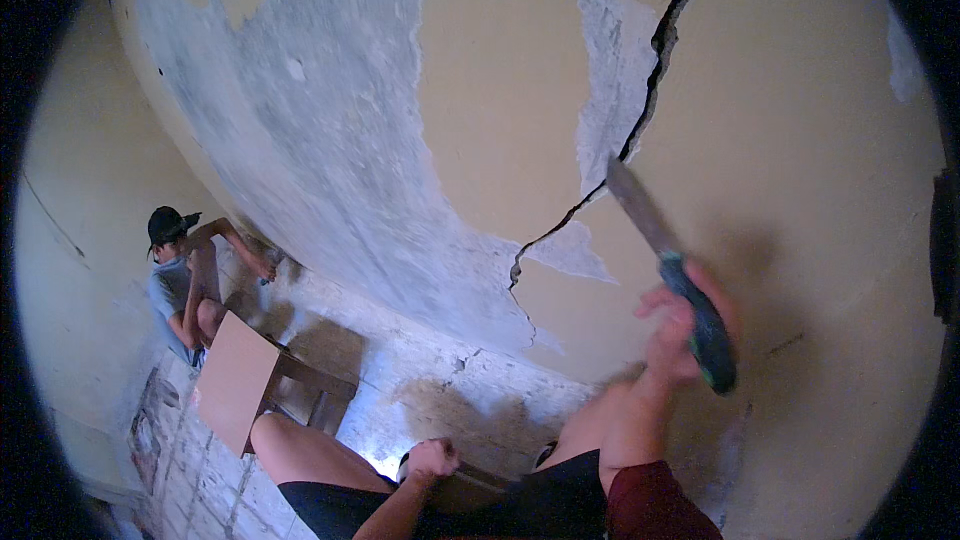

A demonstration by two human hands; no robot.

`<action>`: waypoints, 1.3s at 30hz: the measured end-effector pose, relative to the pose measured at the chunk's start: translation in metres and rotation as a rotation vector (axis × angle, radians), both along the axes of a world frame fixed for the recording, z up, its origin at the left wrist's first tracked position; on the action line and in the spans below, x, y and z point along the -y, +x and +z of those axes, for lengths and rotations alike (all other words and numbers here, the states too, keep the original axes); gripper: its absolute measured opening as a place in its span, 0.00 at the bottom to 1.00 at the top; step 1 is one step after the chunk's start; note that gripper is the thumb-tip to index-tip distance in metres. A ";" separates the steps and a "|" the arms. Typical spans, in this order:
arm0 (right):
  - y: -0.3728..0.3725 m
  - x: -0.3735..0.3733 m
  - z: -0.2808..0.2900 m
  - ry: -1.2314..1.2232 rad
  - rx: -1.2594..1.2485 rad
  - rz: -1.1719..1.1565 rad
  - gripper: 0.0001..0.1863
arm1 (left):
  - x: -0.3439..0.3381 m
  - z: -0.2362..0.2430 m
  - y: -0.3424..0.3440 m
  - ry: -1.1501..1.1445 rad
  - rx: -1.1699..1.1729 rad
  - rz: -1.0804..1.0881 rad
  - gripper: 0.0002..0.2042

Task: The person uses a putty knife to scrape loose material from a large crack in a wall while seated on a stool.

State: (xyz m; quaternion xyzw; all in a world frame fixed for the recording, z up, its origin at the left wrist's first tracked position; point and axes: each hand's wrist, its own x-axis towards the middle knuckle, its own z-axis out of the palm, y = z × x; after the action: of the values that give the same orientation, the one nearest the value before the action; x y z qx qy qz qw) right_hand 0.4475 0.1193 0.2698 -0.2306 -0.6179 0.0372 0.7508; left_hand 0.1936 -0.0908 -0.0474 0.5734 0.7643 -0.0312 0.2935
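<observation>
My right hand (672,335) is closed around the dark green-and-black handle of a scraper (645,210). Its narrow metal blade points up and left, and the tip meets the edge of a long dark crack (655,70) in the wall. Hand and tool are slightly blurred. Low over my lap, my left hand (433,457) is curled closed, with a dark strip beside it; what it grips, if anything, I cannot make out. Around the crack, the beige paint (505,100) has come off in places, baring a grey-white layer (330,90).
At the left, another person (185,285) in a dark cap crouches by the wall base, one hand near the wall. A wooden chair (235,380) with a light flat panel stands beside my knee. Bright light falls on the worn tiled floor (205,475).
</observation>
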 end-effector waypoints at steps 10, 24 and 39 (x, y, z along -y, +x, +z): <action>0.000 0.001 0.001 -0.132 -0.074 0.075 0.20 | -0.001 0.000 0.000 -0.003 0.031 -0.038 0.17; -0.005 -0.003 -0.009 0.058 -0.188 0.172 0.17 | -0.001 -0.002 -0.001 0.045 0.065 -0.012 0.17; -0.011 -0.006 -0.001 -0.202 0.020 -0.074 0.20 | -0.005 0.015 0.000 -0.045 0.005 -0.005 0.16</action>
State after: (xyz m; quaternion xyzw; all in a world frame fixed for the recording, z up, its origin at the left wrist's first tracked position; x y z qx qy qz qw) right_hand 0.4361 0.1252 0.2686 -0.3281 -0.6097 0.0695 0.7182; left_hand 0.1938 -0.0853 -0.0324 0.5686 0.7612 -0.0475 0.3083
